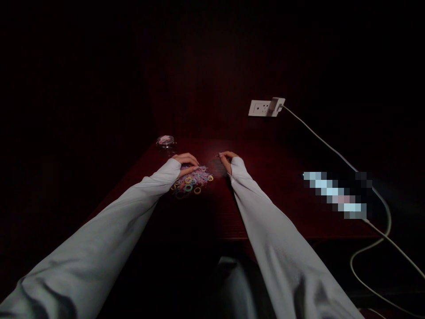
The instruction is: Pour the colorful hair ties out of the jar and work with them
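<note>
A heap of small coloured elastic hair bands [195, 178] lies on the dark red table, with several larger yellow, green and dark rings at its near side. Over the heap's back left edge rests my left hand [186, 163], its fingers stretched and slightly bent, the thumb apart below them and touching the bands. To the right of the heap, my right hand [229, 160] has thumb and forefinger pinched together just above the table. Something tiny may be between those fingertips, too small and dim to name.
A small round jar [165, 142] with a pinkish top stands at the table's back left. On the wall, a socket [260, 108] holds a white charger [276, 105]. Its cable [327, 144] runs down the right side, past a blurred-out device [332, 191] on the table [272, 212].
</note>
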Available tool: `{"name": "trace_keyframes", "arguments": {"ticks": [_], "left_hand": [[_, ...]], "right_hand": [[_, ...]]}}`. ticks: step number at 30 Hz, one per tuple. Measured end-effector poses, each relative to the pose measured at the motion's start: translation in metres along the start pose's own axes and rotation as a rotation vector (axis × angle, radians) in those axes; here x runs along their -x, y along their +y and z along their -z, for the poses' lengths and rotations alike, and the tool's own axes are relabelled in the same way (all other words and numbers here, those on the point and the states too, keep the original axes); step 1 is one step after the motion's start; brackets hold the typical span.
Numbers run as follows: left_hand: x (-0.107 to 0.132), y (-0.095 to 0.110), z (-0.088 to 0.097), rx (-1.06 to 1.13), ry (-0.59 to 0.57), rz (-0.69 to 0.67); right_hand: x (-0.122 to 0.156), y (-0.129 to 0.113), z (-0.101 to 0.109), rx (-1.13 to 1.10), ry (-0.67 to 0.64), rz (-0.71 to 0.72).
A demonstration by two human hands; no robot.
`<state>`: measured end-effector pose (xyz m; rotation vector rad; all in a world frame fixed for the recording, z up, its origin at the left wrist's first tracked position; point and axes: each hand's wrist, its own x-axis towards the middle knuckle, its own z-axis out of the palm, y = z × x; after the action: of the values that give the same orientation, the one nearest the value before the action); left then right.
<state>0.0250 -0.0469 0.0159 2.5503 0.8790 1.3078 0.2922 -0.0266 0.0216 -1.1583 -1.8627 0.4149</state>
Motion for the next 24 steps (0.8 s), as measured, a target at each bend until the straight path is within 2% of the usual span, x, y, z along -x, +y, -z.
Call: {"name": "trace_keyframes", "arguments": {"ticks": [5,11,19,24], "left_hand": [[0.000,0.014,0.005,0.000,-0.007,0.017],[0.001,0.028,0.010,-0.008,-0.019,0.070],[0.001,0.022,0.012,0.029,-0.037,0.103],[-0.001,0.030,0.011,0.050,-0.026,0.064]], "right_hand": [[0.003,-0.009,-0.028,-0.180,-0.166,0.084],[0.003,-0.008,-0.048,-0.231,-0.338,0.065],[0.006,-0.012,-0.046,-0.313,-0.373,0.046],[0.008,-0.018,-0.048,-0.333,-0.357,0.011]]}}
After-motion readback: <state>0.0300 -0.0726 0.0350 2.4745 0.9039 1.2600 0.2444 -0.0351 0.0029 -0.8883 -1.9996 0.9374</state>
